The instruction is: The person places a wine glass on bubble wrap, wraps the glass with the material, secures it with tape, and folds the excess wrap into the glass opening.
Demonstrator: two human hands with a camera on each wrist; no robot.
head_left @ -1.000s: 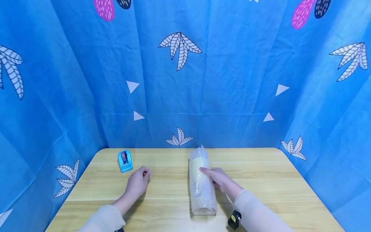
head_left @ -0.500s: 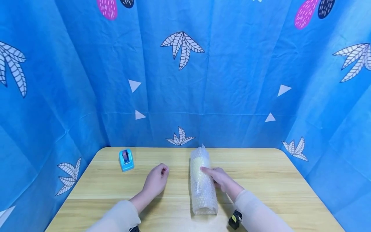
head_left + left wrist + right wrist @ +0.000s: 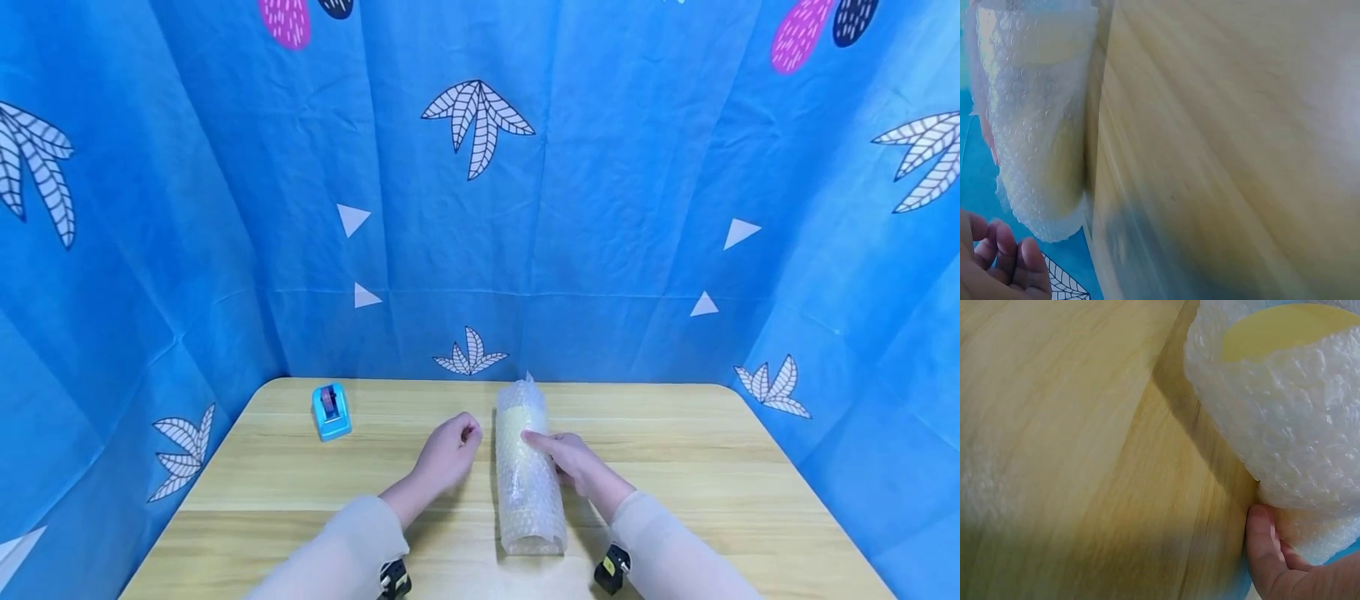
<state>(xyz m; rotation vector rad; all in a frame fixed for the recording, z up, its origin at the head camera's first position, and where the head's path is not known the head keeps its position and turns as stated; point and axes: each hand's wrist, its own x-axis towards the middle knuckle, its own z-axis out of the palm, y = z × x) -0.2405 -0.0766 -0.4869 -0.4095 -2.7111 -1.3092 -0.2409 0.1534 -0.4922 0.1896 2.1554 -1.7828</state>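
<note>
A roll of clear bubble wrap lies lengthwise on the table, wrapped around something yellow and round-ended. My right hand grips its right side, thumb on top and the other fingers low against the side, partly hidden. Just left of the roll, apart from it, is my left hand with fingers curled and thumb against the fingertips. In the left wrist view those curled fingers are near the wrap's far end; whether they pinch something thin is too unclear to tell.
A small blue tape dispenser stands at the table's back left. The wooden table has rounded back corners. A blue patterned curtain hangs behind it and along both sides.
My left hand has moved right, from beside the tape dispenser to close by the bubble wrap roll, fingers still curled. The right hand keeps its hold on the roll. The head view has shifted slightly.
</note>
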